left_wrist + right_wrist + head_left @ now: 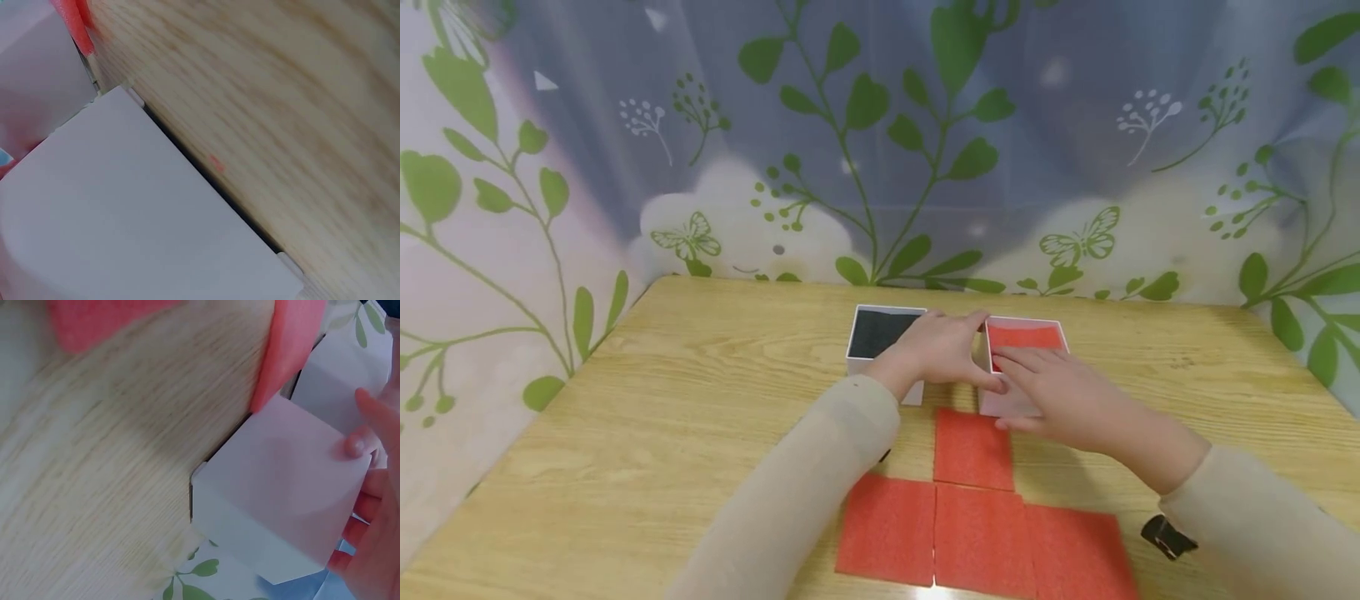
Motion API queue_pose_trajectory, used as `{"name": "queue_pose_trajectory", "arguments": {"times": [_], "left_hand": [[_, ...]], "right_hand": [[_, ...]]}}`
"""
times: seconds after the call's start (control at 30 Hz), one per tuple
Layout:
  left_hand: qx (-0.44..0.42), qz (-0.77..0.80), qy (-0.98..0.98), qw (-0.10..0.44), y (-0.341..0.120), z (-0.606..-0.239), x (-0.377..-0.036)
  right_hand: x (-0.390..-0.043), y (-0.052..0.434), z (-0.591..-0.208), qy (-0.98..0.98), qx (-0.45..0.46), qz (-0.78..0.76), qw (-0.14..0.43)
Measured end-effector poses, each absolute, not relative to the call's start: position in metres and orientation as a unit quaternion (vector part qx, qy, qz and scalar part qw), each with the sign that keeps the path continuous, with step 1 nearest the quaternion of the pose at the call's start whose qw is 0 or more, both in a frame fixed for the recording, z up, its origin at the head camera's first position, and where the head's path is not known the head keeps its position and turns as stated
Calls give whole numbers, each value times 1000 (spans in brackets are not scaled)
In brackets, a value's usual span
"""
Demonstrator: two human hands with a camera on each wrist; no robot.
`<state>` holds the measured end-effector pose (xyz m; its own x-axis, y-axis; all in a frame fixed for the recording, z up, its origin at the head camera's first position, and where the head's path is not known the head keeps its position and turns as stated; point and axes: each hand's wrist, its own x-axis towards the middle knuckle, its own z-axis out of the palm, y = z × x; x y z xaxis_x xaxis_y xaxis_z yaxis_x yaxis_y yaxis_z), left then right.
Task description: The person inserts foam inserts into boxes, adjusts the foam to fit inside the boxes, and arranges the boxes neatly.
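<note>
A white box (998,402) holds red felt-like squares (1026,337). My left hand (942,348) grips this box at its left side, thumb at the front and a finger at the back corner. My right hand (1063,402) reaches over the front rim, its straight fingers on the red squares inside; its thumb is outside, by the front wall. Their fingertips are partly hidden. Beside it on the left, partly behind my left hand, stands another white box (131,200) with dark squares (874,332). One red square (973,452) lies flat just in front of the boxes.
Nearer me, a row of red squares lies edge to edge: a left one (887,533), a middle one (979,540) and a right one (1078,552). They rest on a wooden table (625,467). A leaf-patterned curtain (880,150) hangs behind the table's far edge.
</note>
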<state>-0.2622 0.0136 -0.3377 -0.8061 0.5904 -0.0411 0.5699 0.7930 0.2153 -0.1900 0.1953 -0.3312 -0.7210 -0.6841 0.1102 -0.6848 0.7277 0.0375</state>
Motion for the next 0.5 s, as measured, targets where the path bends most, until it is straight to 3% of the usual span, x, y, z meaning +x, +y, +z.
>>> {"name": "queue_pose_trajectory", "arguments": {"times": [0.5], "left_hand": [[306,94,946,50,14,-339,-263]], "right_hand": [[-205,231,-319,-960,262,-85,53]]}}
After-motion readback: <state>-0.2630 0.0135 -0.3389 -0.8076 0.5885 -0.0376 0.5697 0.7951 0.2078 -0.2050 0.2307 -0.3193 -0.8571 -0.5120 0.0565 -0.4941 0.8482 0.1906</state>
